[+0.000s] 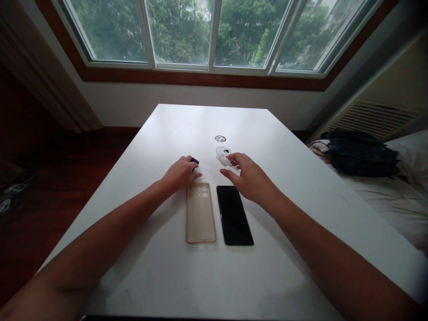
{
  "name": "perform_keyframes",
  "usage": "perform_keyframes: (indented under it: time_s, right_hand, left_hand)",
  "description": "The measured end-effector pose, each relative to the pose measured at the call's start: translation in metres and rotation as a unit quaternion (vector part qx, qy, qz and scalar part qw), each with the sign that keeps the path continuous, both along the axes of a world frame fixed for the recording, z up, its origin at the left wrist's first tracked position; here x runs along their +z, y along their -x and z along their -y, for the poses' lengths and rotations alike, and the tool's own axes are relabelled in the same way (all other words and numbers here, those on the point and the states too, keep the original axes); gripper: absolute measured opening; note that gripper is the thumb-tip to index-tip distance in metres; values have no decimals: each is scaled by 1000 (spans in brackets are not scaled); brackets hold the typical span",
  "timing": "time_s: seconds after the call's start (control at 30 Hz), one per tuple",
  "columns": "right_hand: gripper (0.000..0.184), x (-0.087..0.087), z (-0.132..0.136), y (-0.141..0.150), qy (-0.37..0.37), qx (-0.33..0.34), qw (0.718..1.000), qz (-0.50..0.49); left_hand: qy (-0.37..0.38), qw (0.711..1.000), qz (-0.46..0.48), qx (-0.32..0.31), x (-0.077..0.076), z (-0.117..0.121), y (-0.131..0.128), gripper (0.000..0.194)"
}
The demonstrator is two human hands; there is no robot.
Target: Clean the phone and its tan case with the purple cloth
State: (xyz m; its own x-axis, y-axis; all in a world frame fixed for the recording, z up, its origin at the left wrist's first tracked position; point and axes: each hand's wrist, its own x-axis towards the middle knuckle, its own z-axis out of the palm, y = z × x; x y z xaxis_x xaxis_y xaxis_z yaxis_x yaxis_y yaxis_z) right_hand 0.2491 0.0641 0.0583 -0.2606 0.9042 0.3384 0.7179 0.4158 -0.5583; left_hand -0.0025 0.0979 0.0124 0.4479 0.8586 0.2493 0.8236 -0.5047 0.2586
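My left hand (180,174) curls over a small dark purple object (195,161), mostly hidden by the fingers. Between the thumb and fingers of my right hand (249,176) is a small see-through bottle with a white top (222,160), tilted to the left. Just beyond it is a round see-through piece (220,150) with a dark spot. A translucent beige phone case (201,218) lies in front of my left hand, its camera holes at the far end. Beside it, a black phone (236,218) lies flat, near my right wrist.
A shiny round disc (220,138) lies farther back on the white table (187,120). Beyond the table's far edge are a wall and a window (182,35). Dark clothing (361,154) lies on a bed at the right. A curtain (50,71) hangs at the left.
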Motion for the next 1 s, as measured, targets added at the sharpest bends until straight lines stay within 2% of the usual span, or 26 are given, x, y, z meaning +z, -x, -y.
perform_keyframes:
  time_s: [0.07, 0.13, 0.27, 0.4, 0.5, 0.67, 0.8, 0.9, 1.0]
  right_hand:
    - [34, -4, 0, 2, -25, 20, 999, 7]
    - [33, -7, 2, 3, -57, 40, 997, 22]
    - [32, -4, 7, 6, -113, 71, 988, 83]
    - [34, 3, 11, 4, -110, 67, 983, 127]
    - [34, 9, 13, 3, -99, 71, 981, 153]
    - [31, 12, 15, 2, -129, 102, 971, 176]
    - [36, 15, 15, 1, -102, 144, 975, 138]
    - [36, 18, 16, 1, -46, 184, 980, 60]
    - [37, 18, 18, 3, -9, 173, 985, -16]
  left_hand:
    - [-2, 1000, 6, 4, 0, 0, 0, 33]
    - [-15, 1000, 15, -1, 7, 4, -2, 30]
    - [-55, 998, 1, -42, 34, 22, -13, 27]
    - [-71, 996, -6, -60, 57, 37, -21, 23]
    - [-60, 996, 11, -59, 62, 40, -22, 22]
    - [-59, 993, 64, -77, 62, 40, -22, 23]
    - [-79, 985, 112, -108, 64, 41, -23, 25]
    - [-95, 974, 141, -148, 68, 45, -25, 26]
    - [-109, 964, 166, -175, 72, 52, -30, 23]
